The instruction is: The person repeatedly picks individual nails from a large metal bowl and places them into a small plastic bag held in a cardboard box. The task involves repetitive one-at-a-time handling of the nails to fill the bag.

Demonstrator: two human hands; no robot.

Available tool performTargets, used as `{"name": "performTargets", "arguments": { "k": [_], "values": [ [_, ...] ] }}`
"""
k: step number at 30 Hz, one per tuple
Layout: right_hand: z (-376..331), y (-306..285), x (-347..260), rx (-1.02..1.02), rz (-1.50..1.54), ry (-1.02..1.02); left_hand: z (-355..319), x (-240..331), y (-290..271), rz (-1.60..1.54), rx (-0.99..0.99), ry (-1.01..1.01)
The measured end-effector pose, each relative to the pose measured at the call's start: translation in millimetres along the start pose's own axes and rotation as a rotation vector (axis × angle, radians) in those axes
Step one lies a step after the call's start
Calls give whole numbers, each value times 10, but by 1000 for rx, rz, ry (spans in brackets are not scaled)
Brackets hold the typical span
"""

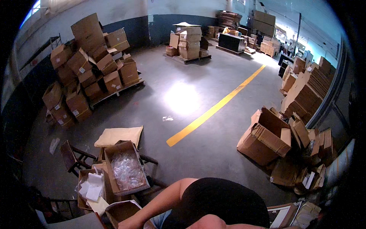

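Note:
My left arm (164, 200) stretches down to the lower left. My left hand (125, 224) is at the lower edge, beside an open cardboard box (122, 209); its fingers are cut off by the frame. Only a bare part of my right arm (209, 222) shows in front of my black top, and my right hand lies out of view. Just beyond the left hand stands a carton (127, 168) filled with clear plastic bags. Next to it, another box (82, 194) holds white cartons and papers (94, 187).
A dark wooden stool (72, 158) and a flat tan sack (119, 136) stand near the boxes. Cartons are heaped on a pallet (118, 91) at far left. Open boxes (263, 137) and scrap cardboard lie at right. A yellow line (217, 108) crosses the grey floor.

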State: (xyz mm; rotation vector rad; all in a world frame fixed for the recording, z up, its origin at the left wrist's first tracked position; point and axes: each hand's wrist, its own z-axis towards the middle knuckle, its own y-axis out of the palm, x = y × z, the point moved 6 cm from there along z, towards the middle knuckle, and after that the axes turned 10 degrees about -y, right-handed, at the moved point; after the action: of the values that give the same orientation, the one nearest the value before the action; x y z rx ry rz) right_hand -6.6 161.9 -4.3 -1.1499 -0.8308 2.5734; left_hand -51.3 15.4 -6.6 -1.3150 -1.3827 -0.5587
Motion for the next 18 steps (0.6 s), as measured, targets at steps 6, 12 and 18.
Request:
{"name": "performTargets", "arguments": {
  "k": [6,12,18],
  "values": [
    [21,2,-21,3,11,19,200,20,213,-92,-19,-147],
    [64,-2,-21,4,22,24,270,25,300,-118,-28,-184],
    [177,96,-36,-4,53,7,275,-38,302,-148,-26,-212]
  ]
}}
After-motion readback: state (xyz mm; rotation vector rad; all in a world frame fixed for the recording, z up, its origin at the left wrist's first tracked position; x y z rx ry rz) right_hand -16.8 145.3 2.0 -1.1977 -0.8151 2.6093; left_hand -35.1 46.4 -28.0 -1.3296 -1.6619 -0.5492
